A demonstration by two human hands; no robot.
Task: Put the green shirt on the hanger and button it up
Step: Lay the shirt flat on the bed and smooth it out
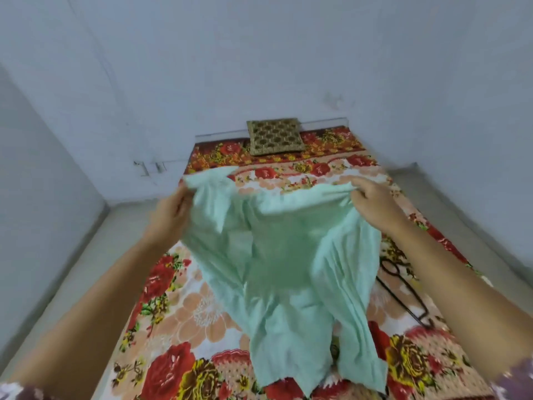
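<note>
on shirt (277,255): left grip (173,215), right grip (372,200)

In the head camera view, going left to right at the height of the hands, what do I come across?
left hand → green shirt → right hand

Your pale green cotton shirt (288,255) covers one side of the thin dark wire hanger (403,293) at four o'clock, and your right forearm (461,284) hides its lower end. Your left hand (170,215), at nine o'clock, is blurred; its fingers (180,197) cannot be told apart.
</note>
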